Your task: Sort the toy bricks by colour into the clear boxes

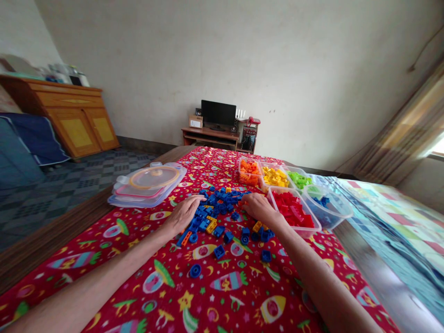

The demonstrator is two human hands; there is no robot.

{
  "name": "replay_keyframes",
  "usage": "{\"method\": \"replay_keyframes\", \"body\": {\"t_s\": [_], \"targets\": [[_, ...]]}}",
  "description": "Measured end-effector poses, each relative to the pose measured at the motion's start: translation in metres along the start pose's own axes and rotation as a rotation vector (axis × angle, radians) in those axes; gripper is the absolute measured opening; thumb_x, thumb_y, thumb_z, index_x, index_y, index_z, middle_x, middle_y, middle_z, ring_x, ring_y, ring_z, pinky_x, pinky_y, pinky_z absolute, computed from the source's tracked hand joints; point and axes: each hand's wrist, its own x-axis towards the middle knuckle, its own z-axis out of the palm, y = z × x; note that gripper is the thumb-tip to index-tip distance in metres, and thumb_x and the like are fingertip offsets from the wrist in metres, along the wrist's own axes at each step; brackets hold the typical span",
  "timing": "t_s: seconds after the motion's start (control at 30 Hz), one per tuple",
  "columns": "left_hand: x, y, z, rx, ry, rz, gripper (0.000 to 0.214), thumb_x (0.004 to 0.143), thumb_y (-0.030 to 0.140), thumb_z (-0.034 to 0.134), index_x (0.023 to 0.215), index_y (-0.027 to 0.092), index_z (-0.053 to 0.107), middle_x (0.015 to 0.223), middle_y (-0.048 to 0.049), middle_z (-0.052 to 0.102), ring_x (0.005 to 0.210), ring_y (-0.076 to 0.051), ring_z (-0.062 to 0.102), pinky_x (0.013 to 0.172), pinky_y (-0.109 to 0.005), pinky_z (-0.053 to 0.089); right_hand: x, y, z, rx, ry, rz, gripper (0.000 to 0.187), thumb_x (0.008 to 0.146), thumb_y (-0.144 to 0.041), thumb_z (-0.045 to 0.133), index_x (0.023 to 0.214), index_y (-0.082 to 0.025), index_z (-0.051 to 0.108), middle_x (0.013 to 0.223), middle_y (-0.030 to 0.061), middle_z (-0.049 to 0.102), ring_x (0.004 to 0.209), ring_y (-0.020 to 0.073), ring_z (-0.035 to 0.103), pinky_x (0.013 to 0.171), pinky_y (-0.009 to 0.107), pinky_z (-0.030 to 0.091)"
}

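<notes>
Left hand point(185, 212) and right hand point(258, 206) flank the blue blocks point(225, 200) at mid-frame (grips hidden, can't tell), apparently sifting; lifting one next would call for a narrow pinch.

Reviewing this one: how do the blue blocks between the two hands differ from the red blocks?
Colour: the blue blocks are deep blue, the red blocks bright red.
Place: the blue blocks lie loose on the patterned cloth; the red blocks are heaped in a clear box.
Mix: yellow pieces and orange pieces sit among the blue blocks; the red blocks show no other colour.
Both are toy building blocks.
</notes>
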Motion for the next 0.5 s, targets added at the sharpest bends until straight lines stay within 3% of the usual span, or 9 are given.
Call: {"method": "replay_keyframes", "body": {"t_s": [0.13,0.23,0.37,0.5], "targets": [[0.000,0.000,0.000,0.012,-0.008,0.007,0.054,0.090,0.052,0.025,0.101,0.020,0.067,0.118,-0.0095,0.067,0.117,-0.024,0.058,0.107,-0.039,0.040,0.001,-0.004,0.006,-0.029,0.013,-0.052,0.025,0.095,-0.019,0.043,0.111,-0.012,0.062,0.103,0.0141,0.066,0.099,0.0218,0.061,0.086,0.032,0.045],[0.000,0.002,-0.001,0.023,-0.013,0.007,0.055,0.090,0.053,0.024,0.101,0.020,0.067,0.118,-0.0092,0.068,0.117,-0.024,0.058,0.106,-0.038,0.041,0.001,0.001,0.013,-0.046,0.075,-0.125,0.018,0.094,-0.020,0.047,0.098,-0.013,0.064,0.092,0.0115,0.066,0.089,0.0207,0.060,0.081,0.032,0.047],[0.001,0.002,-0.001,0.032,-0.005,0.010,0.055,0.090,0.052,0.024,0.100,0.020,0.067,0.117,-0.0088,0.068,0.116,-0.024,0.059,0.106,-0.037,0.041,0.000,0.008,0.021,-0.077,0.133,-0.252,0.017,0.093,-0.015,0.045,0.095,-0.016,0.061,0.092,0.0083,0.063,0.085,0.0191,0.056,0.080,0.033,0.048],[0.000,0.002,0.000,0.026,-0.003,0.011,0.054,0.090,0.051,0.024,0.100,0.020,0.067,0.118,-0.0096,0.068,0.116,-0.023,0.059,0.106,-0.037,0.041,0.002,0.004,0.024,0.019,0.140,-0.233,0.024,0.089,-0.004,0.040,0.093,-0.014,0.061,0.089,0.0093,0.062,0.082,0.0208,0.057,0.078,0.035,0.048]]}}
